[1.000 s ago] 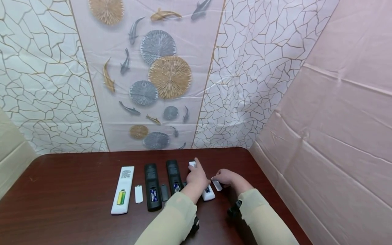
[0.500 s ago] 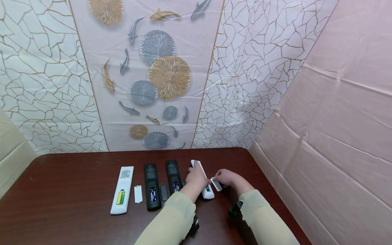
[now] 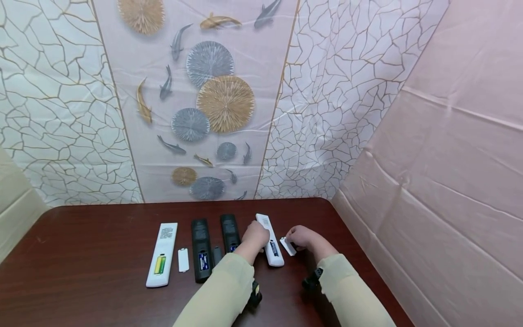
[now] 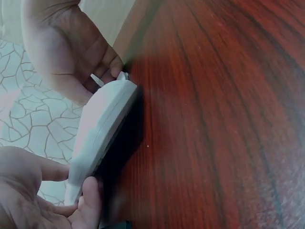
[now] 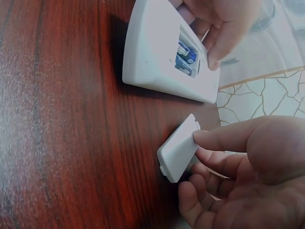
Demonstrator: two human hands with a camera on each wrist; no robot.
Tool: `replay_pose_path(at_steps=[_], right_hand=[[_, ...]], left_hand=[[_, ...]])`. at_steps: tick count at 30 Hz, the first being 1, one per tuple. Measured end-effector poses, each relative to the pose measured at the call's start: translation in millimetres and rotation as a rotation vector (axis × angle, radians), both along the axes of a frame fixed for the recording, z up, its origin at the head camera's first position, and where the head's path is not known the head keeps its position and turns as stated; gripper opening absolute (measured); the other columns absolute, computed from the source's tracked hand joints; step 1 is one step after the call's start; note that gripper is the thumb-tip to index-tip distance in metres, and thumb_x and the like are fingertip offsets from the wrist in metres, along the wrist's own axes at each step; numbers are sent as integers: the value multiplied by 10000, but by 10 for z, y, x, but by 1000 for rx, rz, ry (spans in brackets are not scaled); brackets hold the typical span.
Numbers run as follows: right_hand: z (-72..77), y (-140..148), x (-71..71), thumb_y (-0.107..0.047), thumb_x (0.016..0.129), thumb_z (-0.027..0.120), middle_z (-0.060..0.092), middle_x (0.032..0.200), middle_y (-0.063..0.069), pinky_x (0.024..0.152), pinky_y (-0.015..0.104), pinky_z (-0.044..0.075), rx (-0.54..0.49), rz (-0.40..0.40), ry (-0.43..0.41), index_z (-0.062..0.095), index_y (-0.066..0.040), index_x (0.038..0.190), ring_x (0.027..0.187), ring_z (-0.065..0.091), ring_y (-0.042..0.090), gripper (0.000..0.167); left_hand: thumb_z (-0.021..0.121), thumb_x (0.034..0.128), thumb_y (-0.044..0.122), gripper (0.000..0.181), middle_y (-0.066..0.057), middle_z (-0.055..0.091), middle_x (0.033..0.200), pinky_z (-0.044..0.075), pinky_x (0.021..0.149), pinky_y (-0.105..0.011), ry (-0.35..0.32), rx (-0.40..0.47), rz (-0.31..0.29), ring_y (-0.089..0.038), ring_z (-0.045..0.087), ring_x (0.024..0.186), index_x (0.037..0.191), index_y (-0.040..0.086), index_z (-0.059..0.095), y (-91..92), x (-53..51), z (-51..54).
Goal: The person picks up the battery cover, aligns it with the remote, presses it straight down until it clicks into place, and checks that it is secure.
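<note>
Two likely light, stiff parts suit an edge hold: the rightmost remote (image 3: 271, 239), gripped on the worktop (image 3: 102, 254) by the left hand (image 3: 255, 234), and the white battery cover (image 5: 178, 150), pinched just beside it by the right hand (image 3: 302, 236).

Fish-printed backdrop (image 3: 226, 104) (lightly creased)

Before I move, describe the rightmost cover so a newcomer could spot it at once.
On the dark red table, find the rightmost remote, a white one with batteries showing. Just to its right is the cover, small and white. Unlike the other white cover, which lies untouched on the table, it is pinched in the right grip.
</note>
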State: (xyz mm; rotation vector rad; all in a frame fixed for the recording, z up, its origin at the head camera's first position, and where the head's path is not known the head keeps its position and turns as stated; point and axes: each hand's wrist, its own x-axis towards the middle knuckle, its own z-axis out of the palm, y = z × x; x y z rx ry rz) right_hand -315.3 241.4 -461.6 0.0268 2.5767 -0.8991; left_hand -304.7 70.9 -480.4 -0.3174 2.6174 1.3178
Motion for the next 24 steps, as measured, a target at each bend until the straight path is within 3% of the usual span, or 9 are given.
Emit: replay_pose_path(at_steps=[3,8,11,15,21,24], right_hand=[[-6,-9,2,-57,944,603,624,1026,91,742,370,545,0,-15,9,673,2,999,902,579,215,107],[-20,-14,-3,-67,937,622,634,969,78,701,349,536,-10,-47,24,693,-3,992,822,576,198,111],[-39,-28,-17,-79,933,634,639,937,69,681,335,532,-6,-68,34,706,-8,982,788,575,190,112],[-98,-17,-32,-90,929,653,650,941,70,662,316,538,-15,-92,58,716,-18,958,785,584,193,101],[-182,26,18,-53,926,650,650,928,89,623,313,538,-123,-145,110,706,-12,953,776,602,205,75],[-181,6,69,-23,927,621,647,924,103,623,334,547,-200,-138,119,684,11,1033,768,613,216,129]], left_hand=[[578,969,189,386,-176,638,962,478,421,-290,11,18,-13,-203,601,507,1247,-77,559,-20,17,19],[566,959,204,510,-187,619,1103,467,434,-293,15,90,-14,-209,594,552,1373,-73,458,-27,20,30],[546,966,211,509,-173,616,1095,462,450,-303,21,161,-2,-217,582,581,1386,-57,444,-47,-2,20],[517,978,186,423,-152,628,1042,489,507,-319,29,315,36,-224,616,673,1338,-32,478,-93,-27,-4],[494,990,168,432,-185,594,1191,557,662,-398,8,604,113,-275,648,948,1391,17,442,-165,-6,19],[492,993,161,455,-203,578,1223,572,701,-433,2,675,127,-298,643,997,1419,24,414,-225,47,67]])
